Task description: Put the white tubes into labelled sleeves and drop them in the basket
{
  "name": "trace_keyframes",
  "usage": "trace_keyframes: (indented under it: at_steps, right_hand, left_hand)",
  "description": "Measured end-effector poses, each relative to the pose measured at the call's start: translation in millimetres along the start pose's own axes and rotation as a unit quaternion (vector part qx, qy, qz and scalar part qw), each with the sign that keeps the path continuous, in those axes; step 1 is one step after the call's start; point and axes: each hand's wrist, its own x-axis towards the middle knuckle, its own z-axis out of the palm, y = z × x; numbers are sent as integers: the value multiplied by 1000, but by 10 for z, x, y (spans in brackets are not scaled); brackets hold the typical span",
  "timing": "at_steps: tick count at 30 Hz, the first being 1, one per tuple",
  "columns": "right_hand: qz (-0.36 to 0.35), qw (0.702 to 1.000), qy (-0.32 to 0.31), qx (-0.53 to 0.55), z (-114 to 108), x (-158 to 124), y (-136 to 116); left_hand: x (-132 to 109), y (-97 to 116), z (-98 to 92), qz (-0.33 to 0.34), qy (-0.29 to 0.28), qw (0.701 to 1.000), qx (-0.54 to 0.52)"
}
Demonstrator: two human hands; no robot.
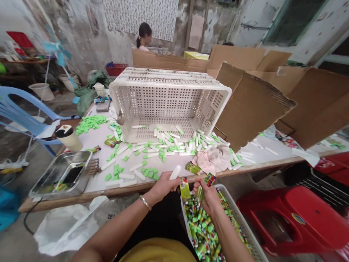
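Head view: your left hand (163,187) grips a white stick (175,172), your right hand (207,197) pinches a printed wrapper (209,179), the two close but apart above a basket (261,254) of green-wrapped sticks (209,240), with loose white sticks (132,172) on the table (116,198)

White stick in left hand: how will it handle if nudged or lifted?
The white stick in the left hand looks round and smooth, so it would probably roll when pushed. It seems stiff, keeping straight in the grip. If plastic, as it appears, likely light for its size.
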Motion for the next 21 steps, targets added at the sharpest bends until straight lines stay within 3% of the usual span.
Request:
trace_keyframes:
  at_steps: [2,7,12,15,18,21]
  right_hand:
    - [-33,999,18,-35,30,9,-14]
    - [-103,983,-45,-145,175,-84,-16]
    - [-156,970,-20,-186,140,-131,-3]
    - [-165,962,-6,-216,81,-159,-39]
    - [-183,952,-10,-245,38,-192,-87]
    - [-196,942,-20,-273,4,-213,-119]
  left_hand:
    - [5,-6,44,-3,-14,1000,-3]
    - [55,-63,171,8,1,999,-35]
    - [70,-133,173,25,0,999,-45]
    - [85,-164,80,44,42,998,34]
    - [127,-172,-37,88,91,977,171]
    - [171,-131,-98,97,80,974,189]
